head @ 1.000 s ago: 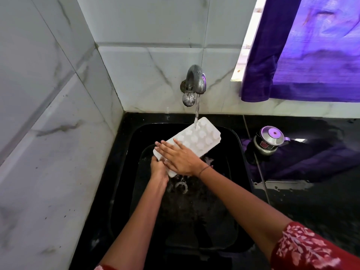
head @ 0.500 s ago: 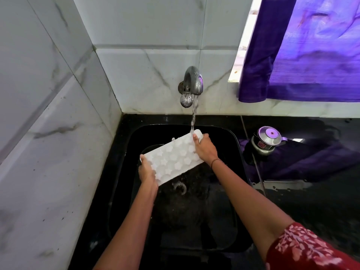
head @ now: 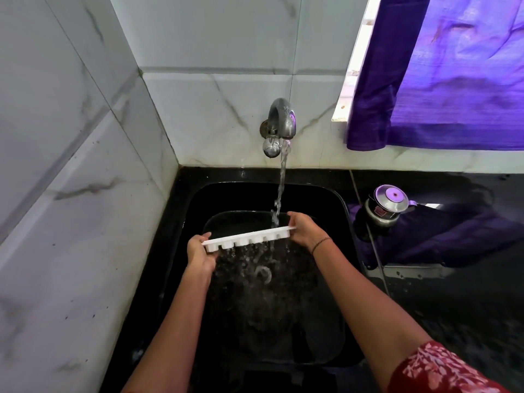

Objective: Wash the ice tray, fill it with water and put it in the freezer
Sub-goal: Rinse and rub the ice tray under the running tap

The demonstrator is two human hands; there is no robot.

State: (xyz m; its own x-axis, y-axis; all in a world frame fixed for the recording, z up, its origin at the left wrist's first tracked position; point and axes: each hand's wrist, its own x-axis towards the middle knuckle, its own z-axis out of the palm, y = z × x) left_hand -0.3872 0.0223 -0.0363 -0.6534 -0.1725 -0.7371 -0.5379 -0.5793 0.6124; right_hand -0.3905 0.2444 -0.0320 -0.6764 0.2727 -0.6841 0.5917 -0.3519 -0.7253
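Note:
The white ice tray (head: pixel 249 239) is held over the black sink (head: pixel 334 211), turned so that I see its long side edge-on with the row of cups showing. My left hand (head: pixel 200 252) grips its left end and my right hand (head: pixel 304 230) grips its right end. Water runs from the steel tap (head: pixel 279 123) on the back wall and falls onto the tray near its right end. Water spills off the tray's underside into the sink.
A small steel lidded pot (head: pixel 387 205) stands on the black counter (head: pixel 453 293) right of the sink. A purple curtain (head: pixel 442 75) hangs at the upper right. White marble tiles close the left side and back.
The tray has turned from lying face towards me to edge-on. My right hand went from the tray's near end to its far right end; both hands moved nearer.

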